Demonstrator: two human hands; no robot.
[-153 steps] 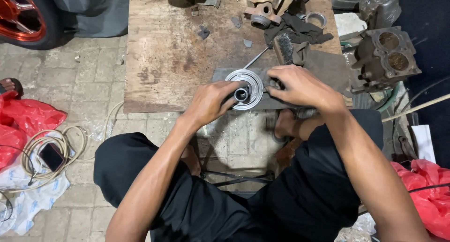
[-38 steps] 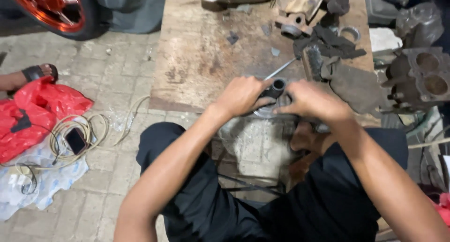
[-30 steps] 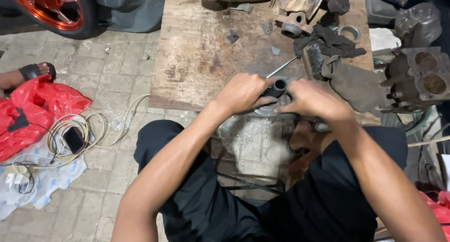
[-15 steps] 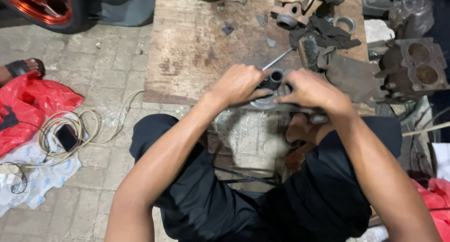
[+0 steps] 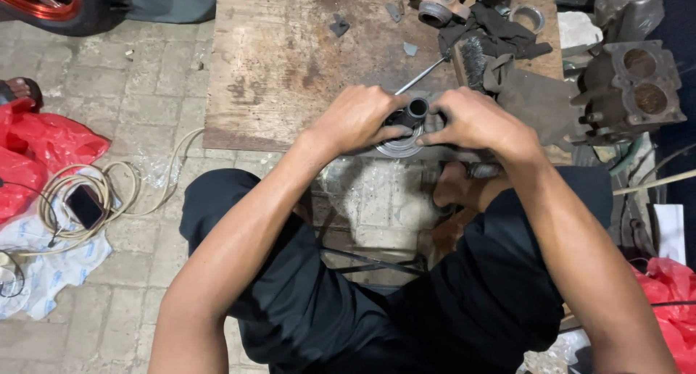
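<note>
Both my hands grip one metal part at the near edge of a worn wooden board point(image 5: 290, 62). The part is a round silver disc with a dark hollow hub point(image 5: 415, 110) standing up in its middle. My left hand point(image 5: 359, 119) wraps the disc's left side, thumb against the hub. My right hand point(image 5: 475, 122) holds the right side, fingers curled over the rim. Most of the disc is hidden under my fingers. A thin metal rod point(image 5: 420, 75) lies on the board just behind the hub.
Dark metal parts, a rag and a wire brush point(image 5: 475, 55) lie at the board's far right. A two-bore engine block point(image 5: 634, 88) stands to the right. On the paved floor at left lie red plastic bags point(image 5: 36, 156), a coiled cable point(image 5: 72, 196) and a phone point(image 5: 85, 206). A red wheel point(image 5: 43, 1) sits top left.
Five seconds ago the disc lay flat with its face showing; now both hands close over it around the hub. The view has shifted slightly; my hands have stayed on the part.
</note>
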